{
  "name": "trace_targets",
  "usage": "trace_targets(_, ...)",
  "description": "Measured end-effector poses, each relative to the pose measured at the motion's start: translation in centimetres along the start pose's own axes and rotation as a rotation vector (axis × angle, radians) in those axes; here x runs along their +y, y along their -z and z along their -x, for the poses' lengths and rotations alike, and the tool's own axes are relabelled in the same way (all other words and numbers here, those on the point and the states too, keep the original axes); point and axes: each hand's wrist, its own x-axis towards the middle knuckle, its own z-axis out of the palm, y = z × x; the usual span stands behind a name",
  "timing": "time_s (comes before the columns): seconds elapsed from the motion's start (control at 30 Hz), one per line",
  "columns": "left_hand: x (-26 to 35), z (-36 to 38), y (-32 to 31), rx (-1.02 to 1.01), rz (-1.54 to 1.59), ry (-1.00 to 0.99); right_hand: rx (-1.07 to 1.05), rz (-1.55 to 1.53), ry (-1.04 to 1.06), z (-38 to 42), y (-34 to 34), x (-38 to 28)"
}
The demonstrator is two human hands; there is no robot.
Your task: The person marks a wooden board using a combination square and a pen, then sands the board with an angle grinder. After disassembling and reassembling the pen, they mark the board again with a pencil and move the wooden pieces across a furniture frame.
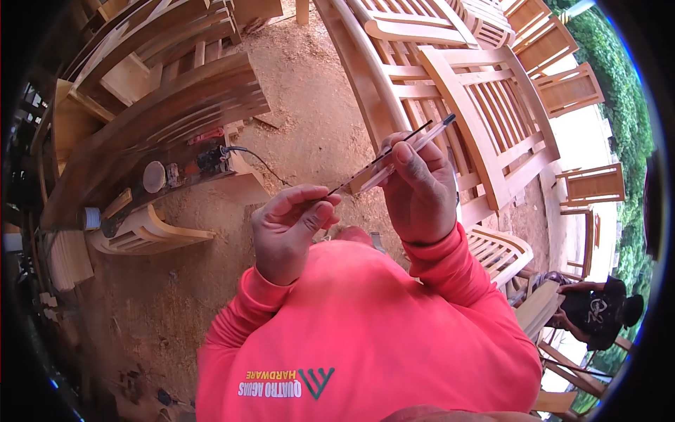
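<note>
And here we are, centre of the frame: a pen in parts, by the look of it, held up over the sawdust. The left hand [281, 235] has thumb and forefinger pinched nearly together on the lower end of the thin dark refill [365, 168]. The right hand [422, 190], up and to the right, has thumb and fingers closed round the clear barrel [381, 176], its black cap [449, 119] pointing upper right. Refill and barrel run side by side; whether the right fingers grip the refill too, I can't tell.

Good handling here, I'd say: a light pinch, the refill kept straight so it doesn't bend, the barrel steady, both hands moving along one line.

Now the count: two hands, one refill, one barrel, one cap. One power tool [165, 176] with one cord [264, 163] at left; one other person [598, 309], lower right. Slatted panels [485, 116] crowd the upper right, overlapping too much to number.
</note>
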Motion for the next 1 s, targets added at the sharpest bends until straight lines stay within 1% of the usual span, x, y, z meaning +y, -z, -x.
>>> trace_targets(0.13,-0.4,-0.2,0.1,0.011,0.053,-0.006,-0.046,-0.015,0.026,0.0,0.7,0.1)
trace_targets(0.27,-0.6,-0.2,0.1,0.010,0.082,-0.012,-0.050,-0.023,0.032,0.2,0.7,0.2)
trace_targets(0.53,-1.2,-0.3,-0.3,0.065,0.126,-0.084,-0.117,-0.046,0.047,0.3,1.2,1.8)
trace_targets(0.67,-1.0,-0.2,-0.3,0.054,0.160,-0.107,-0.099,-0.109,0.012,0.8,1.1,2.7)
trace_targets(0.73,-1.1,0.0,-0.3,0.095,0.152,-0.117,-0.116,-0.131,-0.015,0.7,1.5,2.7)
trace_targets(0.83,-1.1,0.1,-0.2,0.148,0.135,-0.108,-0.078,-0.057,-0.055,1.0,1.6,2.6)
trace_targets(0.93,-1.0,0.1,0.4,0.196,0.144,-0.142,0.024,0.013,0.027,1.0,2.5,1.1)
trace_targets(1.0,-0.9,0.0,0.8,0.224,0.140,-0.171,0.043,0.050,0.170,0.6,3.6,-0.7)
